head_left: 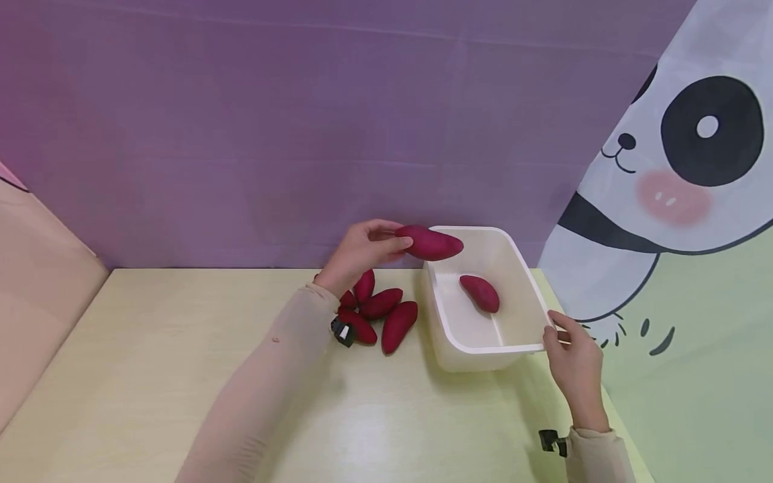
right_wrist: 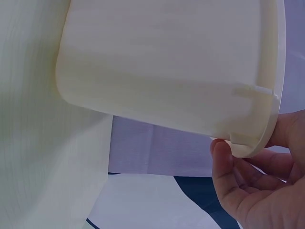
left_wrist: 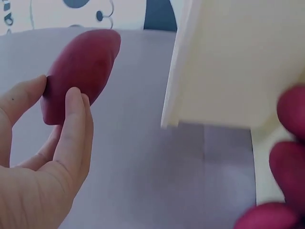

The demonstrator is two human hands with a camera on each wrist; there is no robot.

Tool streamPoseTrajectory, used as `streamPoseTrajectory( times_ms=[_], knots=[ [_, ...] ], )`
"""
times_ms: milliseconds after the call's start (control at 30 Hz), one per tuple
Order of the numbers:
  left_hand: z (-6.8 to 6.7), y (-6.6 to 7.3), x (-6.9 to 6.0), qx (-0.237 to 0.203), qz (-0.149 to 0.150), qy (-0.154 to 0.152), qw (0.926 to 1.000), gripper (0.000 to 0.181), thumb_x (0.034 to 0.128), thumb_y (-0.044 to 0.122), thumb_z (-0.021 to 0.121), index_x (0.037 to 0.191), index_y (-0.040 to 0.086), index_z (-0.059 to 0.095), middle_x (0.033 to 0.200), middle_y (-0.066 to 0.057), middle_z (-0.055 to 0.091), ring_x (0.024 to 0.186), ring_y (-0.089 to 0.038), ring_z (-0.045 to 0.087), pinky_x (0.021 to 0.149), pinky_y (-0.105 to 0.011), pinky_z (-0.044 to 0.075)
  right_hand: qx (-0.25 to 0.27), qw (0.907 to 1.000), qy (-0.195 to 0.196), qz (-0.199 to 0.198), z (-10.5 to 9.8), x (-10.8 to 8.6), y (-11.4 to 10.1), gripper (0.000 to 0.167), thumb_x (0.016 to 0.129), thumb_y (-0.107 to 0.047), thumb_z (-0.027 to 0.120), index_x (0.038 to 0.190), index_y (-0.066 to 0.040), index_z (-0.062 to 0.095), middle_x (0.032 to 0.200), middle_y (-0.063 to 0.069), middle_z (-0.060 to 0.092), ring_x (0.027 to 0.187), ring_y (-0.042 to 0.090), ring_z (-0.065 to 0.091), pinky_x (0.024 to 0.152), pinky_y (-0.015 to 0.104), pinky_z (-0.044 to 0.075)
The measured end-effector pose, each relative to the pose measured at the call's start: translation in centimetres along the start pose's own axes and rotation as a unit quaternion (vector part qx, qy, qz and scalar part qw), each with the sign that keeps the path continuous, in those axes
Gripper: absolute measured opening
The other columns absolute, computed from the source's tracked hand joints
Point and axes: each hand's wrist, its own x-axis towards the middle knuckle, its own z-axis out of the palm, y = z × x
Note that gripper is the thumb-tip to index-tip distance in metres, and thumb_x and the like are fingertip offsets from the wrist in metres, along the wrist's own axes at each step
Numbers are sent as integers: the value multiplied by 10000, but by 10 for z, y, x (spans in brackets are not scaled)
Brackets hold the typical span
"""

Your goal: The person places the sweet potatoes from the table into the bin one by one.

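My left hand (head_left: 366, 248) pinches a purple-red sweet potato (head_left: 432, 243) between thumb and fingers, above the back left rim of a white plastic bin (head_left: 445, 315). The left wrist view shows the same sweet potato (left_wrist: 82, 71) tilted upward in the fingertips. One more sweet potato (head_left: 481, 294) lies on the bin's floor. At the bin's front right corner, my right hand (head_left: 576, 362) grips the rim. Seen from the right wrist, the hand (right_wrist: 267, 176) has thumb and fingers round that corner of the bin (right_wrist: 162, 86).
Several sweet potatoes (head_left: 399, 327) lie in a cluster on the pale wooden table (head_left: 181, 349), left of the bin and partly behind my left forearm. A purple cloth (head_left: 272, 134) hangs along the table's back edge. A panda-printed cloth (head_left: 682, 201) hangs on the right.
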Motion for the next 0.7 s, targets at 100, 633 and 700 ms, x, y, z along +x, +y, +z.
streamPoseTrajectory(
  times_ms=[100,633,700],
  knots=[
    [24,4,17,-49,-100,-29,9999,431,858,129,810,1235,10,638,1128,-140,674,945,-258,715,854,-346,573,18,10000,-5,-29,0,0,0,329,986,-65,553,1279,62,629,1105,296,666,857,447,700,594,153,488],
    [121,-10,80,553,-371,588,9960,348,819,136,849,1104,8,697,865,-74,704,778,-233,733,682,-264,593,66,9999,80,-81,1,2,6,315,973,-44,565,1261,52,647,1062,272,686,831,423,711,618,13,396],
    [127,-13,83,624,-429,643,9951,346,822,149,848,1102,15,695,857,-68,706,763,-219,730,693,-265,592,102,9999,80,-78,2,2,7,315,970,-42,567,1259,52,649,1066,271,687,834,419,713,626,4,401]
  ],
)
